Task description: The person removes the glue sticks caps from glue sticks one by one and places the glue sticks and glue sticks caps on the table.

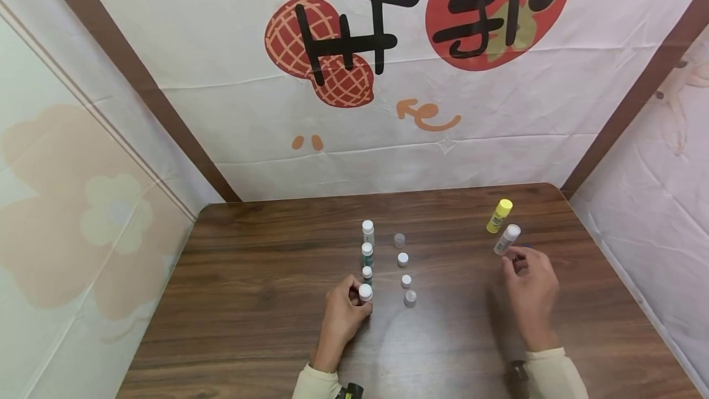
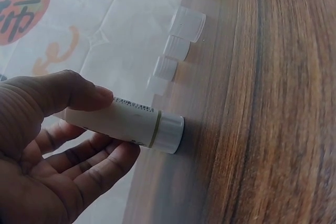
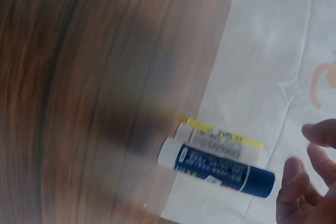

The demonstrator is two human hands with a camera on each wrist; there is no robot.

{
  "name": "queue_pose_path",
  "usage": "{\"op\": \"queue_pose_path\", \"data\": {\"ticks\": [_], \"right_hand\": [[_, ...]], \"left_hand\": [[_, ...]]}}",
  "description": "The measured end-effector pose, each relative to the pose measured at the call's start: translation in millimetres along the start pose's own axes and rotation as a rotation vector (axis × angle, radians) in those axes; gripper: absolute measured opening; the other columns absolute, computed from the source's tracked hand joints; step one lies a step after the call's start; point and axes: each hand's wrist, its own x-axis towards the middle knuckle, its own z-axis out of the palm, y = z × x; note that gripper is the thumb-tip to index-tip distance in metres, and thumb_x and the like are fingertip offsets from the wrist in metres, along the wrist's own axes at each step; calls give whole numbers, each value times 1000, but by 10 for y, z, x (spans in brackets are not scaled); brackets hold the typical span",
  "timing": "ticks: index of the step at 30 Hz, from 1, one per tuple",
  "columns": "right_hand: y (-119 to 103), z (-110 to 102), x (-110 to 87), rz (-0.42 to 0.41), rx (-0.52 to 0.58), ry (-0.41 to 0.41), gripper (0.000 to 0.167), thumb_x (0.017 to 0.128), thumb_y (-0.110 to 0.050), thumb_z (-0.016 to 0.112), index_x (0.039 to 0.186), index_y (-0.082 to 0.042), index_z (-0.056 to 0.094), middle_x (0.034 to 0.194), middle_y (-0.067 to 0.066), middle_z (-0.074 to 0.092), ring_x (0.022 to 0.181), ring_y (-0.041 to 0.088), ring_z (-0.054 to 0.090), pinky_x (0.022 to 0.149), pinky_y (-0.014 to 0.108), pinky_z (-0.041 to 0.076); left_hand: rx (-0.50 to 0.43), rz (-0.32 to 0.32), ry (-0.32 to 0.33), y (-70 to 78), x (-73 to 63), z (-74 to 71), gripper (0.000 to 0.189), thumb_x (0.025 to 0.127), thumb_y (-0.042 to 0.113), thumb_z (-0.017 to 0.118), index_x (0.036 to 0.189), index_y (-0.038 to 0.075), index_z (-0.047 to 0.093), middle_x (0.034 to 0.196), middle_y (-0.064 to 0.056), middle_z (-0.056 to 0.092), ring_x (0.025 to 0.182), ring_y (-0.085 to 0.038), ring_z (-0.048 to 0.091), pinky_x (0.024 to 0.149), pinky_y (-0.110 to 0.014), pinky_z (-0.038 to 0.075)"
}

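Observation:
In the head view my left hand [image 1: 343, 311] pinches an upright white glue stick [image 1: 365, 292] between thumb and fingers. The left wrist view shows the barcode on this glue stick [image 2: 128, 121] and its pale end close to the wood. Three more white-topped sticks [image 1: 367, 252], some with green labels, stand in a line beyond it. My right hand [image 1: 530, 285] is at the right with loosely bent fingers and holds nothing. By its fingertips stand a white glue stick [image 1: 507, 239] and a dark blue one [image 3: 220, 169], the latter mostly hidden by the hand in the head view.
Several small white or clear caps [image 1: 406, 280] form a column right of the line of sticks. A yellow glue stick [image 1: 499, 216] stands near the back right of the brown wooden table [image 1: 249, 300]. A printed white cloth [image 1: 249, 116] hangs behind the table.

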Motion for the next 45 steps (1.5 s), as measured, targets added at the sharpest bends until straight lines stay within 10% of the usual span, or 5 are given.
{"op": "queue_pose_path", "data": {"ticks": [8,34,45], "right_hand": [[85,-40,97,76,-103,-36,29,78,-3,75,106,2,68,113,21,58,99,41,51,72,56,40],[103,-53,77,123,-84,-105,30,84,-4,73,111,4,63,100,27,63,90,41,61,71,55,42],[-174,-85,51,161,114,-124,38,82,-8,76,116,4,63,108,23,65,82,35,68,60,7,35]], "left_hand": [[-7,-3,4,-4,-5,-5,30,63,-14,73,78,6,57,78,-5,64,69,-10,58,57,-19,49],[-2,-1,-1,-2,-15,-26,29,63,-12,74,78,6,56,75,-2,62,66,-10,56,56,-19,47],[-31,-16,-10,-15,-28,-31,30,64,-12,74,80,5,56,78,-4,63,69,-10,58,58,-19,49]]}}
